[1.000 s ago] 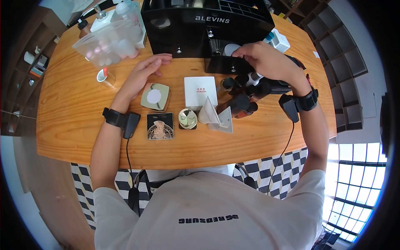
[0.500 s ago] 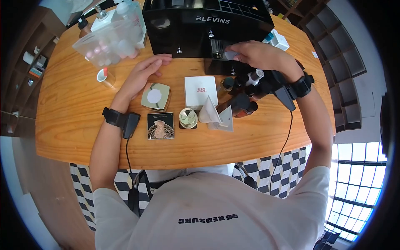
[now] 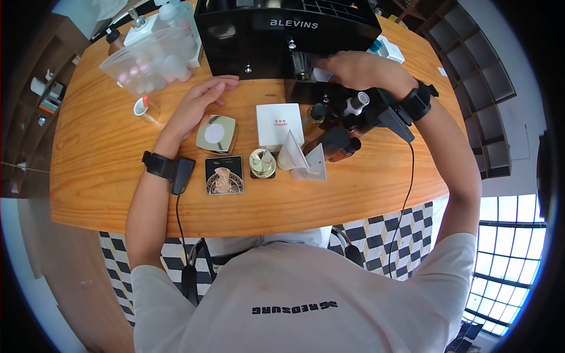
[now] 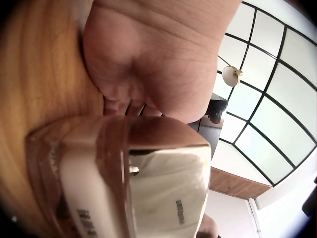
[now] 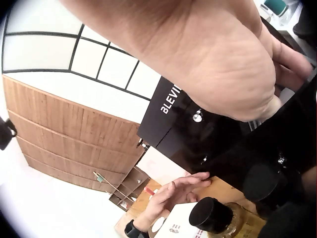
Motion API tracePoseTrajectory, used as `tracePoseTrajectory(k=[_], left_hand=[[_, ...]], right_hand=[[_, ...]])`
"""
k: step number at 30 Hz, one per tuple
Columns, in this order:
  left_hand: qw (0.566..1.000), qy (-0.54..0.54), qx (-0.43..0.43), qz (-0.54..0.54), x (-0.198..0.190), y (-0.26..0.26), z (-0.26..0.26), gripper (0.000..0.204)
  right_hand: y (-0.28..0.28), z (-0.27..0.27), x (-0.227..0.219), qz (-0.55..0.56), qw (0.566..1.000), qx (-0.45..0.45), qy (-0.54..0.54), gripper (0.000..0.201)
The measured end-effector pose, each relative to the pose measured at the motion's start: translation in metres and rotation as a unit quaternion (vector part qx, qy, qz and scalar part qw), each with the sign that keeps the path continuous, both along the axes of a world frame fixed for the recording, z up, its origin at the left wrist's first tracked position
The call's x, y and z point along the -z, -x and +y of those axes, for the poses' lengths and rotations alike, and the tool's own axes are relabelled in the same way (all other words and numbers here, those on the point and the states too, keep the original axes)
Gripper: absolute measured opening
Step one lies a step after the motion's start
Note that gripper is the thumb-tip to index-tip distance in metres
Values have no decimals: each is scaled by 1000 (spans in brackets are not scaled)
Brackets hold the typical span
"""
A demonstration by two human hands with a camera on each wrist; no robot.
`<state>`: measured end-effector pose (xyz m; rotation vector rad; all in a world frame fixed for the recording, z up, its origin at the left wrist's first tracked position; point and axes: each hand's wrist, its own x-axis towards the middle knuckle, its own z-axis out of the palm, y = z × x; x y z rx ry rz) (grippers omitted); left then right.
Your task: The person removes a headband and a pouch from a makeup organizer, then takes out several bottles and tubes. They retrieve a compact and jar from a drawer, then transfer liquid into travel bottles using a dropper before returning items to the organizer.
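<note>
My left hand rests on the table with its fingers stretched toward the black organizer. Close to its palm side stands a gold-lidded square cosmetic jar, large in the left wrist view. My right hand reaches down into the organizer's pulled-out small drawer. Its fingers curl at a white round item there, partly covered by the hand; thumb and fingers close around it. A clear ribbed container stands beside it in the drawer.
Several dark bottles crowd below my right wrist, near a white box and white cards. Nearer me lie a gold round-lidded jar and a patterned palette. At left are a white cup and a clear bin.
My right hand has moved left and lower over the drawer, covering more of the white round item. The left hand has stayed in place.
</note>
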<state>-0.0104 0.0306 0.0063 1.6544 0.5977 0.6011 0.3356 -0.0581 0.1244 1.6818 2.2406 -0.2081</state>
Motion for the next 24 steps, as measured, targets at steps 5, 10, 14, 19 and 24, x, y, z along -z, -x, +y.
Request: tracePoseTrajectory(k=[5,10,14,19,24], left_hand=[[1000,3,-7,8,-1,0,0,40],[1000,2,1,16,-1,0,1,41],[1000,-3,5,6,1,-1,2,41],[1000,6,-1,10,1,1,2,42],[1000,0,-2,19,1,0,4,39]], right_hand=[[-4,-8,-1,16,999,-46,-16,54],[-6,2,5,6,999,-33,12,54],[-4,5,4,-5,999,-34,10,49],[-7,-9,2,35,999,-20,-26,49],[-21,-27,7,80,983,-93,-135,47]])
